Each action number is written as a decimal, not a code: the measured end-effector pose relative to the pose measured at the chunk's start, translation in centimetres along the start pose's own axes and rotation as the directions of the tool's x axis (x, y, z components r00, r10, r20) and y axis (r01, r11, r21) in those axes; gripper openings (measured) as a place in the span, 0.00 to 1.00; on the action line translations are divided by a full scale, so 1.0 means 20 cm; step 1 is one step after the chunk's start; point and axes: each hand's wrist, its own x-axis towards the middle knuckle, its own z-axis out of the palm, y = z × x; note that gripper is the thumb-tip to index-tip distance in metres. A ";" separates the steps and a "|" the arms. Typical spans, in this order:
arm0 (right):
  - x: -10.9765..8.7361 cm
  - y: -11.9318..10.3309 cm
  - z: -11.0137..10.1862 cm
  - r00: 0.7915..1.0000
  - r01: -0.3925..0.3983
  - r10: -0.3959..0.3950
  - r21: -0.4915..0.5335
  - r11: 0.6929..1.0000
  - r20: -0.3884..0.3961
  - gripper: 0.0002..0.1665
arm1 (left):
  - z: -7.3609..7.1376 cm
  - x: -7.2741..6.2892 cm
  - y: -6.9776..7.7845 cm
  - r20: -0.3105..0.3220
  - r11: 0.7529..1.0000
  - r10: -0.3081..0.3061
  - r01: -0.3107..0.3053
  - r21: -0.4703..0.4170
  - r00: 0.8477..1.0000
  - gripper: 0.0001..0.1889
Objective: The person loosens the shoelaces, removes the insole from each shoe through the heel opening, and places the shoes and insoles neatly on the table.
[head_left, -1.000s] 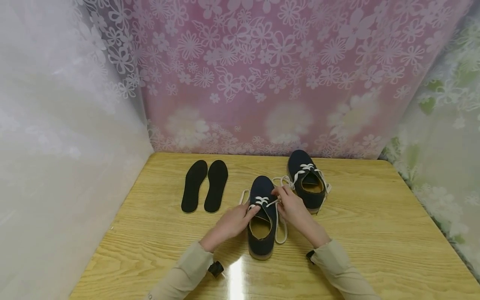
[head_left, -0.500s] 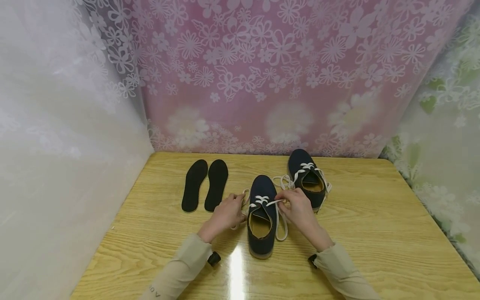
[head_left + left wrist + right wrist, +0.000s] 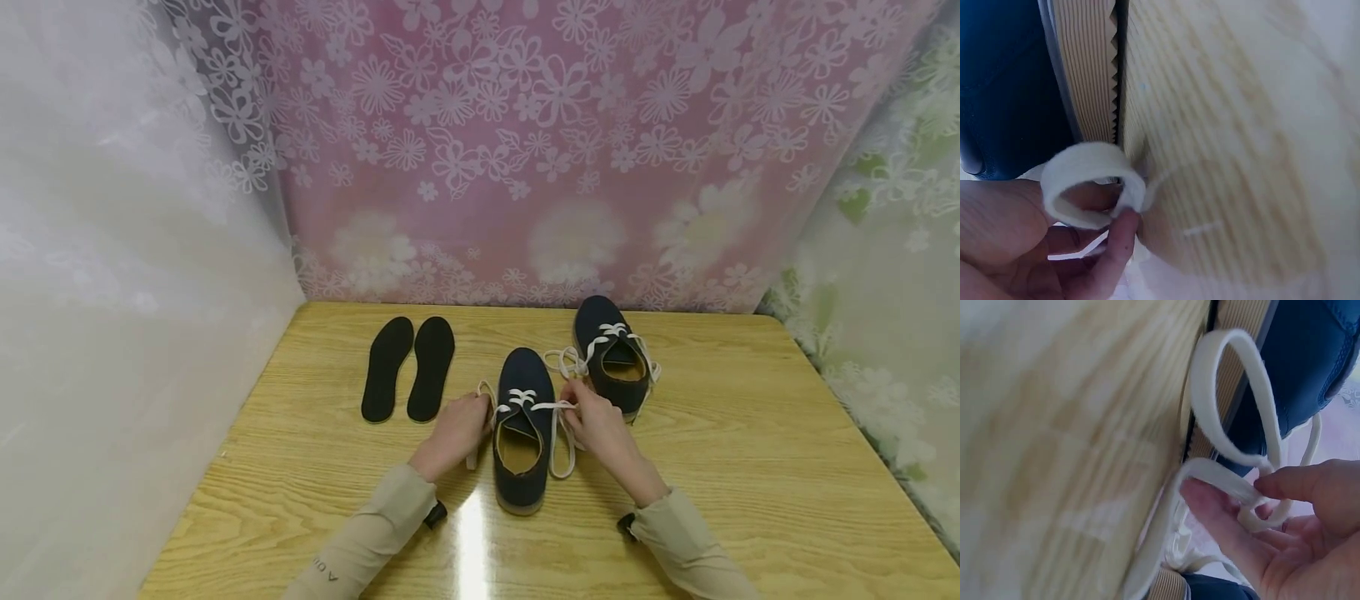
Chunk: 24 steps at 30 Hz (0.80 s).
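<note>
A navy lace-up shoe (image 3: pixel 522 371) with a tan sole sits upright on the table, its heel toward me. On its right, my right hand (image 3: pixel 597 423) pinches a white shoelace (image 3: pixel 1238 453) between thumb and finger. Part of that lace stretches straight from the eyelets to the fingers; the rest falls in loops. At the shoe's left side my left hand (image 3: pixel 456 429) holds the other white lace (image 3: pixel 1091 164), which curls in a loop over the curled fingers. From the head view those fingertips are hidden behind the hand.
A second navy shoe (image 3: pixel 597 315) with white laces stands at the back right, just beyond my right hand. Two black insoles (image 3: pixel 387 367) lie side by side on the wooden table (image 3: pixel 300 467) at the left. Floral curtains (image 3: pixel 480 167) surround the table.
My left hand has come off the shoe's lacing and moved to its left side, onto the lace there. My right hand has drawn its lace slightly right, away from the shoe.
</note>
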 end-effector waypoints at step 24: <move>-0.13 -0.19 0.01 0.973 -0.093 0.083 0.036 0.995 0.216 0.30 | -0.02 -0.10 0.09 0.107 0.835 -0.170 0.201 -0.512 0.980 0.22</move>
